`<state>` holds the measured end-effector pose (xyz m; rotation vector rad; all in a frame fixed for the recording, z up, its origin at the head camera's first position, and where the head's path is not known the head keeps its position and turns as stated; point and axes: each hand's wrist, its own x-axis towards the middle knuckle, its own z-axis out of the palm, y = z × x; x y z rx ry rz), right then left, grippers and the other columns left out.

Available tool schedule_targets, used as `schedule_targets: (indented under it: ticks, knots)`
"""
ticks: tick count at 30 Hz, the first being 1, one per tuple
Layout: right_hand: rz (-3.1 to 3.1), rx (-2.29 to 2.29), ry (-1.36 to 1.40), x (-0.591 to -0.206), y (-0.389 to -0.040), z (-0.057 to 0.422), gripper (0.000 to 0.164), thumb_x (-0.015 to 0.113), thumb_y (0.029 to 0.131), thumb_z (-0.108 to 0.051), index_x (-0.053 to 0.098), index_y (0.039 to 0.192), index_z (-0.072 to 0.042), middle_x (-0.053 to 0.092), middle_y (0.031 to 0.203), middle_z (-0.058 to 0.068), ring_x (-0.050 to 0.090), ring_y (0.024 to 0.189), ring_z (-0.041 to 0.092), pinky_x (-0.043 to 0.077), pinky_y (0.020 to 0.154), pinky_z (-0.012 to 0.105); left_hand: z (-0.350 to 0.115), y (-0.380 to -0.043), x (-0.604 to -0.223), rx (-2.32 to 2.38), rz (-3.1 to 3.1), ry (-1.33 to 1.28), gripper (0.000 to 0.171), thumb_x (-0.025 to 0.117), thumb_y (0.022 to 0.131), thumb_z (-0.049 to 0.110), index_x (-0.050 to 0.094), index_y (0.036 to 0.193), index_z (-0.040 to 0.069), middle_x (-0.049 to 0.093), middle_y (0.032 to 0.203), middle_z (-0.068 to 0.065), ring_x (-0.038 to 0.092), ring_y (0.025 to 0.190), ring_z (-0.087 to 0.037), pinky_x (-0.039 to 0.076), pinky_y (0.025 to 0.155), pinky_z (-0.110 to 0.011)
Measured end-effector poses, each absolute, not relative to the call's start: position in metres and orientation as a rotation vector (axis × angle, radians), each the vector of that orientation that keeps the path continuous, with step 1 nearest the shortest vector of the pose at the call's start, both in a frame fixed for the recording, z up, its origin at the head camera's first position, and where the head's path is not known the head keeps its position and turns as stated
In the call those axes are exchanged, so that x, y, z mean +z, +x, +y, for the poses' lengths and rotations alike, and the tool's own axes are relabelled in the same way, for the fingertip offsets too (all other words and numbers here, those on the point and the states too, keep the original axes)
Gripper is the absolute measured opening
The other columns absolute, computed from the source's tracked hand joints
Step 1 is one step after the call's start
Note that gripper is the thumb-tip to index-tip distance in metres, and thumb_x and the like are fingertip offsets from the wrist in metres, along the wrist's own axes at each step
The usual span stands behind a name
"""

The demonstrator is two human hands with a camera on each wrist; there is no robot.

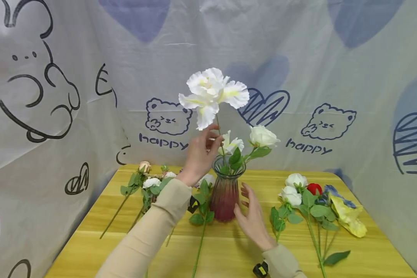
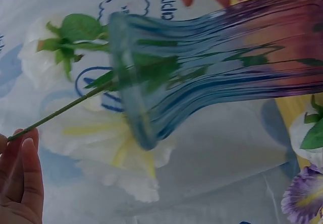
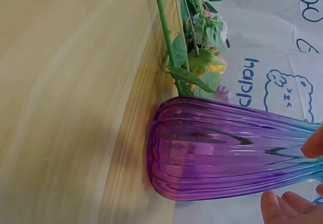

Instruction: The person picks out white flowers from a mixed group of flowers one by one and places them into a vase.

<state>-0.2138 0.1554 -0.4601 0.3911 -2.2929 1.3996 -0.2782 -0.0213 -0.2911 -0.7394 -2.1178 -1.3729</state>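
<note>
A tall white iris-like flower [image 1: 208, 94] with yellow streaks rises above the glass vase [image 1: 225, 199]. My left hand [image 1: 202, 154] pinches its thin green stem [image 2: 60, 112] between thumb and fingers, above the rim; the stem's lower end runs into the vase mouth. A white rose [image 1: 263, 136] and a smaller white-and-yellow bloom [image 1: 232, 143] also stand in the vase, leaning right and back. My right hand [image 1: 253, 216] is beside the vase on its right, fingers loosely spread. In the right wrist view its fingers [image 3: 272, 206] lie close along the purple glass.
On the wooden table [image 1: 239, 255], a long-stemmed flower [image 1: 203, 204] lies just left of the vase. More flowers [image 1: 153, 183] lie at the left. White roses [image 1: 292, 195], a red flower [image 1: 314, 189] and a yellow-and-blue bloom [image 1: 347, 216] lie at the right. A printed curtain [image 1: 201, 34] hangs behind.
</note>
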Motion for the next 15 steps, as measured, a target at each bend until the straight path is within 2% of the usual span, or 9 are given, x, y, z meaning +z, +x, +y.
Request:
schedule_targets:
  ticks: [6,15]
  knots:
    - [-2.317,1.451,0.349,-0.459,-0.213,0.159,0.068,0.059,0.093,0.003,0.031,0.154,-0.008,0.05,0.144,0.023,0.053,0.13,0.04,0.054,0.102,0.053,-0.009,-0.273,-0.306,-1.22,-2.297,-0.712,0.022,0.055,0.104,0.02,0.062,0.115,0.002,0.075,0.108,-0.014,0.074,0.096,-0.027,0.063,0.084,-0.035]
    - [-2.342,1.43,0.348,-0.46,-0.211,0.162,0.065,0.059,0.095,0.002,0.032,0.153,-0.006,0.052,0.139,0.028,0.054,0.128,0.043,0.055,0.1,0.055,0.004,-0.271,-0.323,-0.859,-2.278,-0.81,0.012,0.059,0.102,0.018,0.058,0.107,0.007,0.079,0.096,-0.011,0.076,0.079,-0.025,0.063,0.069,-0.035]
